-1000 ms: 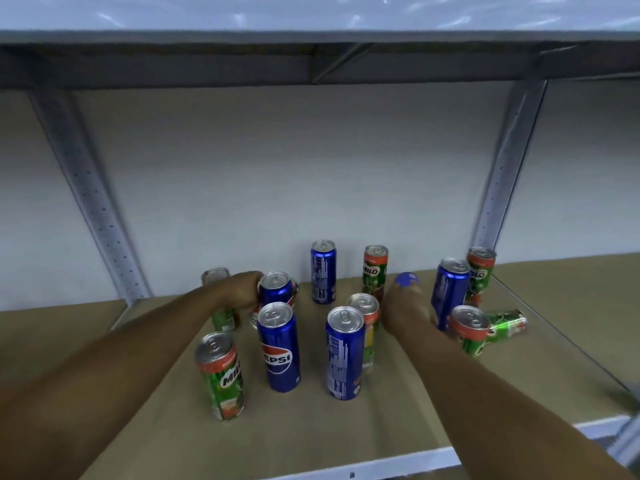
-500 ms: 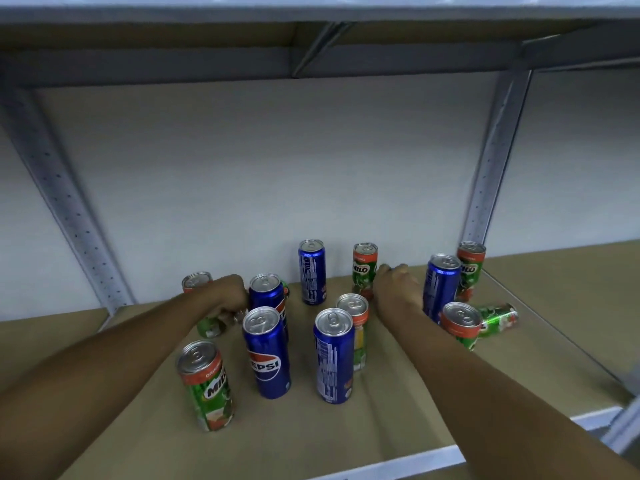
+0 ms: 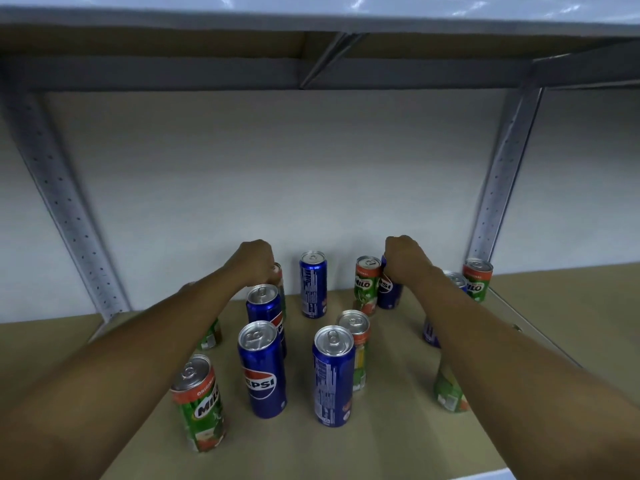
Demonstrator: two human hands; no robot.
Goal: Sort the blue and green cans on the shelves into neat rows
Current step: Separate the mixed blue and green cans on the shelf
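Note:
Several blue and green cans stand scattered on the brown shelf (image 3: 398, 445). My left hand (image 3: 254, 259) grips the top of a green can (image 3: 280, 284) at the back, left of an upright blue can (image 3: 313, 284); most of the green can is hidden behind a blue Pepsi can (image 3: 265, 306). My right hand (image 3: 401, 258) grips a blue Pepsi can (image 3: 389, 292) from above, upright and right beside a green Milo can (image 3: 367, 285). In front stand a Pepsi can (image 3: 261, 368), a blue can (image 3: 332, 375) and a Milo can (image 3: 201, 403).
Another Milo can (image 3: 478, 280) stands at the back right by the grey upright (image 3: 498, 188). My right forearm partly covers a blue can (image 3: 431, 332) and a green can (image 3: 448, 393). My left forearm covers a green can (image 3: 209, 336). The upper shelf (image 3: 311, 67) hangs low overhead.
Both hands moved toward the back wall. The left hand brought a green can beside the rear blue can; the right hand now holds a blue can next to the rear Milo can.

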